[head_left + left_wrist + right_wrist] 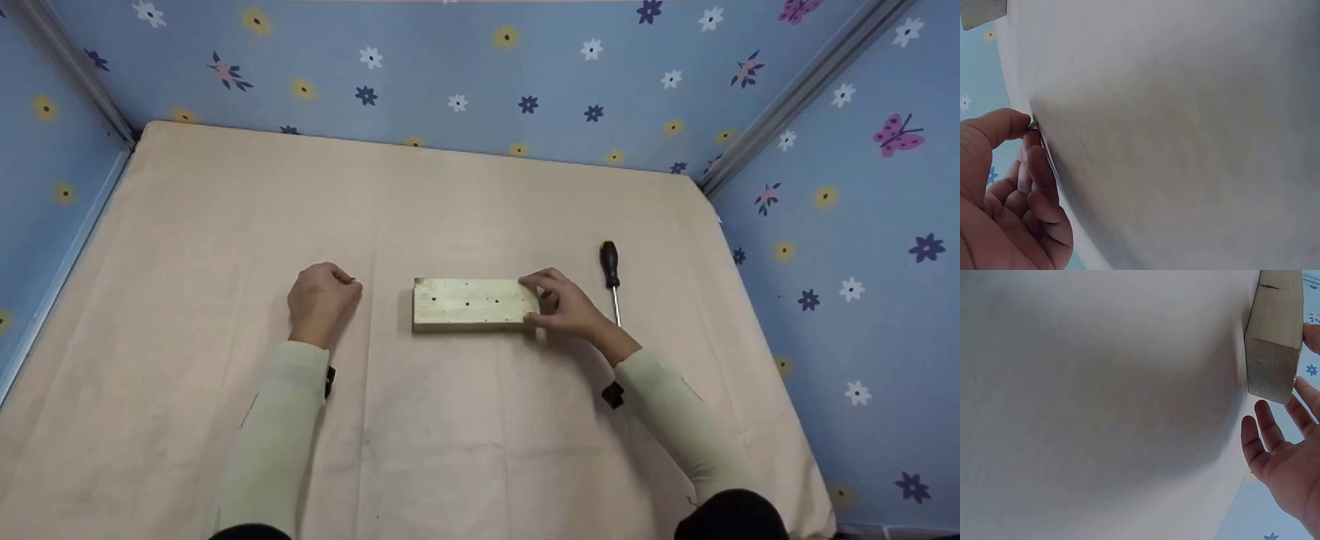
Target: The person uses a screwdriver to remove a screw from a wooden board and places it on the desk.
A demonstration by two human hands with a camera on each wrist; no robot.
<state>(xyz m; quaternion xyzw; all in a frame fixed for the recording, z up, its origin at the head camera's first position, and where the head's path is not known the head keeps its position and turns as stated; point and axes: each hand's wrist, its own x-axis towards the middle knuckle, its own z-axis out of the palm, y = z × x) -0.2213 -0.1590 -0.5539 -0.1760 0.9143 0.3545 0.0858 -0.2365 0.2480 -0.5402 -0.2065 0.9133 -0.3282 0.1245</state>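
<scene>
My left hand (319,301) hovers over the cloth, left of a pale wooden block (469,301), with thumb and forefinger pinching a small screw (1033,125). Only the screw's shiny metal end shows between those fingertips. The block lies flat, long side across, several dark holes in its top. At its right end is my right hand (568,306), thumb on the top near the front edge and forefinger at the far corner. The right wrist view shows the block's end face (1270,372), with the other fingers spread loosely beside it.
A screwdriver (610,264) with a black handle lies beyond my right hand, its shaft pointing toward my right wrist. Cream cloth (435,420) covers the table. Blue flowered panels (480,75) stand at the back and both sides.
</scene>
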